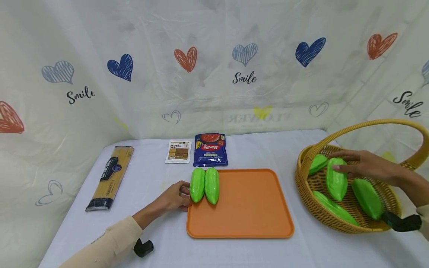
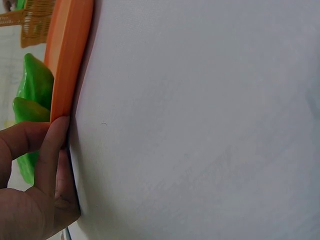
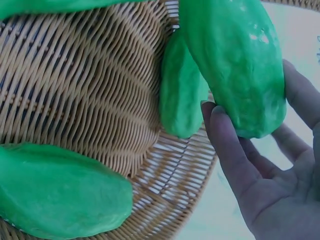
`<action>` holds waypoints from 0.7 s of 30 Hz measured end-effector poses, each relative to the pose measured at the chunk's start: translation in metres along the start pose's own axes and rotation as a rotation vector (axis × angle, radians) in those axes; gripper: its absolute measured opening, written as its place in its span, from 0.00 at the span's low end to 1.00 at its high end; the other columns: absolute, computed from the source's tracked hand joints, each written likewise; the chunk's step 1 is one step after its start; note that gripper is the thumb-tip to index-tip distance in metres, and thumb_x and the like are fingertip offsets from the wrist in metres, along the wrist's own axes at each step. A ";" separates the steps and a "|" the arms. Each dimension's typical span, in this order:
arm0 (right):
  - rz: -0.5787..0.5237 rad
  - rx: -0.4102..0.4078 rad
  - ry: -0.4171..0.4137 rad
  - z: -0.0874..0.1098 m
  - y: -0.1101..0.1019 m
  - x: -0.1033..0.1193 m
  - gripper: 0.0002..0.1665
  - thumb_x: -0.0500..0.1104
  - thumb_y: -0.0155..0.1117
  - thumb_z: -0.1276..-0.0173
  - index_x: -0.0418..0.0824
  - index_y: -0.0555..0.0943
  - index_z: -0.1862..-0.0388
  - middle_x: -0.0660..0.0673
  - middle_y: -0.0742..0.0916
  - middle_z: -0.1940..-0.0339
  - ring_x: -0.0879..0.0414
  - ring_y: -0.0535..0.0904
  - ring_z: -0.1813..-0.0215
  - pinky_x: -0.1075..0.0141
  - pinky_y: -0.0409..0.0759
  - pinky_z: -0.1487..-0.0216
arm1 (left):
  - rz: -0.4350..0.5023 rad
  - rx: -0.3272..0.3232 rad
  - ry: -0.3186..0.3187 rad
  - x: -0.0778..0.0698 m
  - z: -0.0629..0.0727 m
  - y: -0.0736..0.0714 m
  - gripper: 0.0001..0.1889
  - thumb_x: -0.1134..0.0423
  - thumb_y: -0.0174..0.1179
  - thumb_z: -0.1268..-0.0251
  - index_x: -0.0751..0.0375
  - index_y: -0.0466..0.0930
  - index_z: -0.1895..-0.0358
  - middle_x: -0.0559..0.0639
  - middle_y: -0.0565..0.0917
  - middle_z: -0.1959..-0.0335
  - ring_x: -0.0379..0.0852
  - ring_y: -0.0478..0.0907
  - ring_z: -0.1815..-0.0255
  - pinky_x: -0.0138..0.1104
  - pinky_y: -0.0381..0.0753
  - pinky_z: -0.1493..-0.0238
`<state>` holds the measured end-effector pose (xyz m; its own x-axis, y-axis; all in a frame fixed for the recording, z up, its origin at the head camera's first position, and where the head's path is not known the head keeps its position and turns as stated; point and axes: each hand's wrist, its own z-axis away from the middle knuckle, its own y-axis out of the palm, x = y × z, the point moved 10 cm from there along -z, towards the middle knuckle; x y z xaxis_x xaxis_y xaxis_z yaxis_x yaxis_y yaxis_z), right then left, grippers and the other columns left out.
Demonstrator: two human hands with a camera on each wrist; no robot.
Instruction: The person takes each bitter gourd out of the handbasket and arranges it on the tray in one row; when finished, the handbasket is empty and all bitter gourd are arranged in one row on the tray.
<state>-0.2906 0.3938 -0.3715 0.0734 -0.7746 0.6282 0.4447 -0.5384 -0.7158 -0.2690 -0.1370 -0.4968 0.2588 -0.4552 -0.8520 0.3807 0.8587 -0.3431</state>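
My left hand [image 1: 175, 195] pinches the left rim of an orange tray [image 1: 248, 208], with fingertips on both sides of the edge in the left wrist view. On the tray's left end, beside that hand, two long green gourds [image 1: 212, 186] lie side by side. At the right, my right hand [image 1: 363, 165] reaches under the handle of a wicker basket [image 1: 305, 190]. It grips one green gourd [image 3: 240, 70] by its end, thumb and fingers on opposite sides. Several other green gourds [image 1: 367, 199] lie in the basket around the held one.
Behind the tray lie a blue sauce pouch [image 1: 210, 150] and a small white-and-brown packet [image 1: 178, 152]. A pack of spaghetti [image 1: 110, 178] is at the far left. The basket's tall handle [image 1: 378, 122] arches over the right forearm. A printed white curtain [image 1: 214, 100] hangs behind the table.
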 end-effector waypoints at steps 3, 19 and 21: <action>0.013 -0.016 -0.030 0.003 0.001 0.008 0.35 0.52 0.55 0.22 0.38 0.61 0.24 0.23 0.64 0.26 0.52 0.81 0.42 0.61 0.88 0.58 | -0.001 0.003 0.006 -0.001 0.001 0.000 0.35 0.76 0.64 0.47 0.70 0.65 0.32 0.60 0.75 0.49 0.49 0.81 0.57 0.39 0.91 0.63; 0.053 0.016 -0.017 0.018 0.009 0.031 0.36 0.53 0.54 0.22 0.40 0.61 0.22 0.25 0.65 0.25 0.51 0.81 0.46 0.56 0.85 0.57 | 0.001 -0.003 0.006 -0.005 0.004 0.001 0.36 0.77 0.65 0.48 0.70 0.66 0.32 0.60 0.76 0.50 0.49 0.80 0.58 0.40 0.91 0.65; 0.046 0.013 -0.024 0.020 0.011 0.033 0.35 0.52 0.54 0.22 0.41 0.61 0.22 0.25 0.65 0.25 0.45 0.80 0.44 0.54 0.85 0.55 | 0.000 -0.004 0.006 -0.005 0.004 0.001 0.36 0.77 0.65 0.48 0.70 0.66 0.32 0.60 0.76 0.50 0.49 0.80 0.58 0.40 0.91 0.65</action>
<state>-0.2652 0.3692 -0.3520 0.1149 -0.7903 0.6018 0.4518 -0.4980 -0.7402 -0.2666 -0.1352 -0.4915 0.2534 -0.4534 -0.8545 0.3774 0.8597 -0.3443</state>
